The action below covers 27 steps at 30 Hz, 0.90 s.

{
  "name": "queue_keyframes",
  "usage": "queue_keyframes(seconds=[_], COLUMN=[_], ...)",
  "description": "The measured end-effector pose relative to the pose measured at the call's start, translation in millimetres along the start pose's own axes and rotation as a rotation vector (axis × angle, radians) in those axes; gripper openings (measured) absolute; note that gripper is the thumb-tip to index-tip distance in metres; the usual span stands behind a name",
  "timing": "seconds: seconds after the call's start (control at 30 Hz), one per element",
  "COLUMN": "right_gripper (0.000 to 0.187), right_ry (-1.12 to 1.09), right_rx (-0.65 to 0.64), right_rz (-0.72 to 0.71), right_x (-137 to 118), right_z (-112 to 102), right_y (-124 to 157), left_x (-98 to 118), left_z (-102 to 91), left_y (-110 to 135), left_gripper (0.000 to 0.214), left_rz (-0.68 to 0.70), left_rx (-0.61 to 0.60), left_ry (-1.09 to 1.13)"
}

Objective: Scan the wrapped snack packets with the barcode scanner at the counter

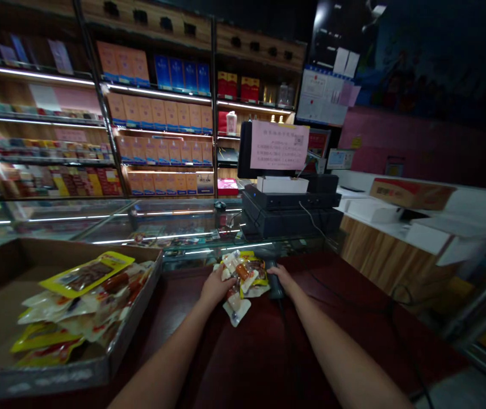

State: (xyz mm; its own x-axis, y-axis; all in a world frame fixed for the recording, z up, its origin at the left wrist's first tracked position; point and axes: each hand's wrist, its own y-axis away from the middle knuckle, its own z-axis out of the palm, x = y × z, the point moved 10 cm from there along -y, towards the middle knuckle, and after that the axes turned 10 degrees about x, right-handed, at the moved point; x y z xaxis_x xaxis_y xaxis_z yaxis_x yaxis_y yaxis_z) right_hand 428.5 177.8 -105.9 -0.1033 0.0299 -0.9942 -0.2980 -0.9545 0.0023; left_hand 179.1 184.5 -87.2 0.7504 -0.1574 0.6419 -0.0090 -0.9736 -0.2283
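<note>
Near the middle of the dark red counter lies a small heap of snack packets (pixel 245 275), some clear with brown pieces inside, others with yellow edges. My left hand (pixel 215 288) is closed on the heap's left side, thumb over the packets. On the other side, my right hand (pixel 284 276) grips a dark corded device that looks like a barcode scanner (pixel 275 288), its cable trailing toward me. The scanner sits right beside the packets; whether they touch is unclear. At the left, a shallow cardboard box (pixel 113 363) holds more packets (pixel 85 275), a yellow-edged one on top.
Beyond the red counter (pixel 234 369) runs a glass display case (pixel 175 218). A monitor with a pink notice (pixel 280 145) stands on black boxes (pixel 289 207) at the back. A loose black cable (pixel 349 304) crosses the counter's right side. Stocked shelves line the wall.
</note>
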Motion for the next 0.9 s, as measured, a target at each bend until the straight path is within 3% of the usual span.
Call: queue_keyframes(seconds=[0.1, 0.27, 0.33, 0.4, 0.5, 0.6, 0.77, 0.9], right_gripper=[0.031, 0.03, 0.029, 0.028, 0.024, 0.021, 0.029, 0.037], right_ry=[0.016, 0.023, 0.013, -0.002, -0.04, -0.098, -0.21, -0.38], right_rx=[-0.056, -0.112, -0.114, -0.108, -0.075, -0.015, -0.004, -0.242], right_rz=[0.0, 0.006, 0.002, 0.0, -0.009, -0.039, -0.07, 0.097], right_x=[5.5, 12.8, 12.7, 11.1, 3.5, -10.2, -26.0, -5.6], right_z=[35.0, 99.4, 119.0, 131.4, 133.1, 116.2, 88.5, 108.7], right_y=[12.1, 34.4, 42.9, 50.3, 58.4, 68.7, 116.0, 170.8], left_x=[-26.4, -88.4, -98.8, -95.5, -78.1, -63.6, -82.6, -97.4], left_z=[-21.2, -68.5, -82.9, -94.5, -119.0, -138.1, -131.0, -124.1], left_y=[1.0, 3.8, 3.5, 3.7, 13.8, 44.4, 109.7, 130.7], left_gripper=[0.068, 0.072, 0.07, 0.068, 0.062, 0.057, 0.061, 0.062], left_rz=[0.046, -0.055, -0.069, -0.027, 0.051, 0.087, -0.072, -0.19], left_rx=[-0.003, 0.03, 0.058, 0.105, 0.29, 0.43, 0.253, 0.211], left_ry=[0.018, -0.066, -0.07, -0.082, -0.198, -0.309, -0.462, -0.402])
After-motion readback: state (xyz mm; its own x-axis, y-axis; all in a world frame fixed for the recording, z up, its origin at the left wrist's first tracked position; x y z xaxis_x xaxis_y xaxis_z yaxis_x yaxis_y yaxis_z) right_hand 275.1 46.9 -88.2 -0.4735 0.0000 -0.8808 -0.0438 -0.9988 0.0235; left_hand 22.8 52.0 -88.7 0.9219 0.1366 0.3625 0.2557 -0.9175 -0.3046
